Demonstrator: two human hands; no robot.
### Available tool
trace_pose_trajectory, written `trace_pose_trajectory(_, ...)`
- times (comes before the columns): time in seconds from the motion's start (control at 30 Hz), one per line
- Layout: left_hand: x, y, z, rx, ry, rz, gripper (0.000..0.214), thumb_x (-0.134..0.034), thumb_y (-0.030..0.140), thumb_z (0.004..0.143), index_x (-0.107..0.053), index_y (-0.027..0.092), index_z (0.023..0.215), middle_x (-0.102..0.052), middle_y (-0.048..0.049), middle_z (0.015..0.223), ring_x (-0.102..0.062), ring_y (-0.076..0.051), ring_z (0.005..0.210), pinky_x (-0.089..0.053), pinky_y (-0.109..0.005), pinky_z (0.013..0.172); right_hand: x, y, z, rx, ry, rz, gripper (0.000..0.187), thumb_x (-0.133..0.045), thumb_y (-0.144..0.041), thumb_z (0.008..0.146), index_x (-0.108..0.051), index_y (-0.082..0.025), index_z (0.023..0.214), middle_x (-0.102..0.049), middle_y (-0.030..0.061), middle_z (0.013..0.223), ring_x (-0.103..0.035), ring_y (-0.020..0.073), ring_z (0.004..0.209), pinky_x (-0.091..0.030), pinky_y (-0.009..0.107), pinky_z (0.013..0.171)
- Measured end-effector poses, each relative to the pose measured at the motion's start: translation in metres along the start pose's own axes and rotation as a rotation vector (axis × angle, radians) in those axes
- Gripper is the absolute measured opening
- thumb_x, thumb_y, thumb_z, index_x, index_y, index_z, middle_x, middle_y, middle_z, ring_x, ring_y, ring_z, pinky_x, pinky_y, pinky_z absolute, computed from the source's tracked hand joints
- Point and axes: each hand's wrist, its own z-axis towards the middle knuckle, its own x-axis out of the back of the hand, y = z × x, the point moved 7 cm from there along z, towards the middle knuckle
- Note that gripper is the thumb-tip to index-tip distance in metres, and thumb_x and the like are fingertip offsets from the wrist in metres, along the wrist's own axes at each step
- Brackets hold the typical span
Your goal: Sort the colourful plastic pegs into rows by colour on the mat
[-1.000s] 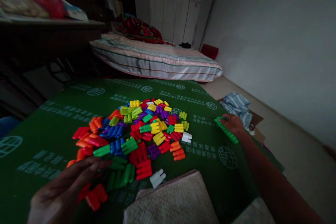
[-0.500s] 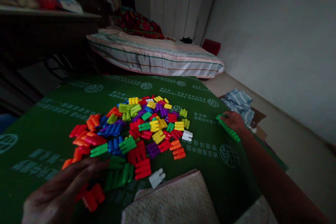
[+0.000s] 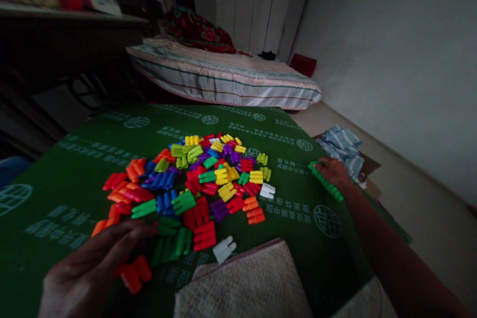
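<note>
My left hand (image 3: 99,258) is low at the left, over the near edge of a pile of plastic building blocks. Its thumb and fingers are pinched together at a dark green building block (image 3: 168,226), and the contact is partly hidden in shadow. More dark green blocks (image 3: 173,247) lie just below it, and orange-red blocks (image 3: 136,273) lie under the hand. Over at the right edge of the table, my right hand (image 3: 333,171) is closed round one end of a long green strip of joined blocks (image 3: 328,184), resting low by the tabletop.
Red, yellow, blue, purple, orange and white blocks (image 3: 225,191) spread across the green printed tabletop (image 3: 290,228). A folded beige cloth (image 3: 246,283) lies at the near edge. Beyond are a bed (image 3: 223,77) and a dark desk (image 3: 70,25). Striped cloth (image 3: 341,146) sits right of the table.
The view has shifted slightly, moving everything a little right and up. Both hands keep nearly the same places relative to the blocks.
</note>
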Motion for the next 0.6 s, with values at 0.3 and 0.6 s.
trace_pose_trajectory(0.3,-0.005,0.002,-0.005,0.133,-0.033,-0.059,0.051,-0.071,0.071,0.049,-0.075,0.029,0.076,-0.074,0.0008,0.098,-0.068,-0.022,0.092,-0.057,-0.022,0.076,0.002,0.003,-0.001,-0.062,-0.009,0.044,0.044,-0.051,-0.047,0.085,-0.065,-0.018,0.114,-0.071,0.0099,0.104,-0.065,0.0235,0.094,-0.046,0.03,0.074)
trace_pose_trajectory(0.6,-0.007,-0.004,-0.008,0.183,-0.035,-0.079,0.049,-0.074,0.067,0.047,-0.075,0.028,0.077,-0.073,0.0017,0.101,-0.067,-0.018,0.093,-0.054,-0.016,0.077,-0.005,0.007,-0.002,-0.093,-0.023,0.081,0.066,-0.061,-0.05,0.076,-0.049,-0.018,0.132,-0.069,0.0136,0.102,-0.064,0.0305,0.095,-0.046,0.039,0.074)
